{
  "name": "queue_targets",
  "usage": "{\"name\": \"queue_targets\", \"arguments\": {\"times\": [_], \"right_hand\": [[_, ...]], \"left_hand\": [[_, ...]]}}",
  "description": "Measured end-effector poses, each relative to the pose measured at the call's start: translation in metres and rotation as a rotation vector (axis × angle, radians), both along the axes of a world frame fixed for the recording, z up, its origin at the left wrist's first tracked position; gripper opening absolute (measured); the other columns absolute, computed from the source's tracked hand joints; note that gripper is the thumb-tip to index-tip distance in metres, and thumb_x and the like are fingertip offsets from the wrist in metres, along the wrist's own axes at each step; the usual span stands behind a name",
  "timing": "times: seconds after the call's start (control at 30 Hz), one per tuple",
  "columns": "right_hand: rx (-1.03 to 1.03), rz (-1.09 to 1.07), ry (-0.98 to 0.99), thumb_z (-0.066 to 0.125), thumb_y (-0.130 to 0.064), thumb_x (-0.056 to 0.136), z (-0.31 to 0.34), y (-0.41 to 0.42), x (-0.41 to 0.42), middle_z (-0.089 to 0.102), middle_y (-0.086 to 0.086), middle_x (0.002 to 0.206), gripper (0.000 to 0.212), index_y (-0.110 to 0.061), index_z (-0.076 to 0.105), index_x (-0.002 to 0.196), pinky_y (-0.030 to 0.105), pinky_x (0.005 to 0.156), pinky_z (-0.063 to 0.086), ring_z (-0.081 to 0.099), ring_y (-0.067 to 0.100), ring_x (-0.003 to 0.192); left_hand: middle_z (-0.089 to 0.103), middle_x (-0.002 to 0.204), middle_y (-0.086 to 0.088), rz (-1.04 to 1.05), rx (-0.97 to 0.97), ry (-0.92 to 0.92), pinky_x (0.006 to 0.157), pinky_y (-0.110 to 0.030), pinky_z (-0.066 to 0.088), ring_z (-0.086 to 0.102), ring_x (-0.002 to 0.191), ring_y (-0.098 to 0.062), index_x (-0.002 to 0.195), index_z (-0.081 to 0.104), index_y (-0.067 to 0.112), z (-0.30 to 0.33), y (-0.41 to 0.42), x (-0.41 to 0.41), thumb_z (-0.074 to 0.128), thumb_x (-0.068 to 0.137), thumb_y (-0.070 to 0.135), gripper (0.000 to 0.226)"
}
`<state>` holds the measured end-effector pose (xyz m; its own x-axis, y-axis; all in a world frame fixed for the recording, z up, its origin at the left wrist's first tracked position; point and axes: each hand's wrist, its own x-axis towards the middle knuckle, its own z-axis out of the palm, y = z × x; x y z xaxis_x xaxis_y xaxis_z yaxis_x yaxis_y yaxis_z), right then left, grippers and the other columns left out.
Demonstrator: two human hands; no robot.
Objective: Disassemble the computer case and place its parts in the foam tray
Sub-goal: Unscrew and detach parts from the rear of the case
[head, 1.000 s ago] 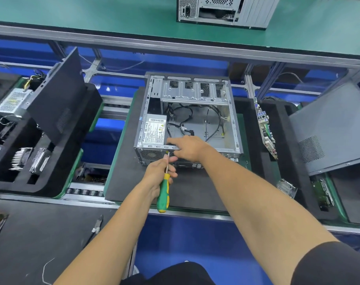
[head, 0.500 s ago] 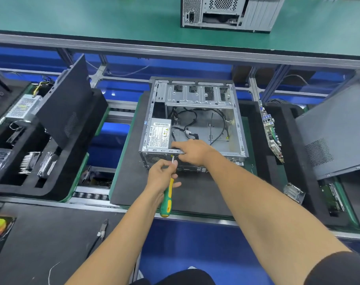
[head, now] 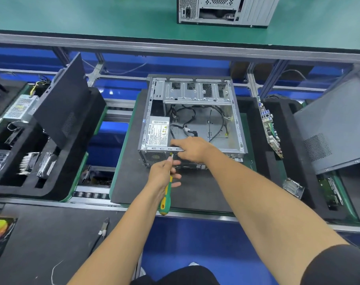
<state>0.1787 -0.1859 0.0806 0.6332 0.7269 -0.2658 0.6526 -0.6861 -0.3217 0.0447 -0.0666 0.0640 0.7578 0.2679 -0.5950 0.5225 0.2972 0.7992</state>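
Computer case [head: 195, 120] lies open side up on a dark foam pad [head: 129, 182], mid-bench; power supply [head: 157, 133] still seated in the near left corner, loose black cables [head: 187, 122] strewn over the case floor; left hand [head: 163, 173] wraps the shaft end of a green-and-yellow screwdriver [head: 166, 194], thumb and forefinger pinching near the tip, remaining fingers loosely spread off the handle; tip sits at the rear face of the case, just under the top rail; right hand [head: 192, 150] rests over that rail, fingers curled down the rear face beside the tip, apparently steadying the frame or a screw, cannot tell which; foam tray [head: 298, 153] with a motherboard [head: 270, 128] on edge stands just right of the case; a second tray [head: 58, 177] sits to the left. Likely step: backing out a power-supply screw. Risks, as judged: tip slipping off the screw head toward the right fingers close by; freed screw dropping into the case or pad; the supply, once loose, dragging on the cables if lifted without clearing them.
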Motion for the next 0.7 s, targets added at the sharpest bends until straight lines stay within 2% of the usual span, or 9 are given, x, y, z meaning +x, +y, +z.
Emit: {"name": "queue_targets", "arguments": {"times": [0.1,0.2,0.3,0.43,0.57,0.7], "right_hand": [[-0.002,-0.003,0.014,0.049,-0.033,0.09,0.0006,0.0006,-0.0014,0.053,-0.005,0.071,0.044,-0.044,0.043,0.133,0.037,0.067,0.039,0.055,0.024,0.076],[0.005,0.001,-0.003,0.049,-0.033,0.09,0.0009,0.0001,-0.0014,0.054,-0.006,0.071,0.044,-0.043,0.044,0.132,0.038,0.067,0.041,0.055,0.024,0.076],[0.007,0.008,-0.008,0.049,-0.031,0.092,-0.0002,-0.0003,-0.0002,0.054,-0.004,0.071,0.044,-0.042,0.044,0.135,0.038,0.068,0.043,0.056,0.024,0.076],[0.011,0.008,-0.008,0.05,-0.031,0.093,-0.0016,0.0004,0.0012,0.054,-0.004,0.068,0.045,-0.041,0.045,0.136,0.038,0.067,0.043,0.056,0.023,0.074],[0.023,-0.01,-0.016,0.05,-0.032,0.092,-0.0012,-0.0001,0.0005,0.054,-0.004,0.067,0.044,-0.041,0.047,0.134,0.036,0.063,0.035,0.053,0.021,0.071],[0.029,-0.015,-0.015,0.05,-0.032,0.092,-0.0017,-0.0018,-0.0011,0.051,-0.007,0.067,0.042,-0.042,0.045,0.132,0.035,0.065,0.032,0.048,0.011,0.066]], "left_hand": [[0.044,0.065,0.003,0.034,-0.051,-0.017,0.041,-0.02,0.038,0.042,0.045,-0.006,0.111,0.072,0.008,-0.0029,0.0009,0.0029,0.048,0.109,0.031,0.033],[0.048,0.07,-0.001,0.064,-0.065,-0.03,0.038,-0.021,0.032,0.041,0.047,-0.008,0.11,0.063,0.005,-0.0058,0.0003,0.0027,0.053,0.107,0.029,0.026],[0.047,0.074,-0.006,0.078,-0.042,-0.026,0.04,-0.022,0.035,0.045,0.054,-0.01,0.092,0.05,0.01,-0.007,0.0027,0.0025,0.066,0.1,0.029,0.026],[0.049,0.07,-0.006,0.044,-0.018,-0.03,0.043,-0.024,0.042,0.047,0.055,-0.01,0.087,0.056,0.009,-0.0088,0.0077,0.0018,0.075,0.094,0.025,0.025],[0.057,0.064,-0.003,0.023,-0.035,-0.042,0.055,-0.03,0.057,0.053,0.051,-0.007,0.084,0.057,0.008,-0.0089,0.0089,0.004,0.069,0.099,0.028,0.027],[0.064,0.061,0.003,-0.036,-0.07,-0.027,0.052,-0.033,0.059,0.059,0.051,-0.009,0.098,0.063,0.003,-0.005,0.0066,0.0045,0.058,0.105,0.031,0.029]]}}
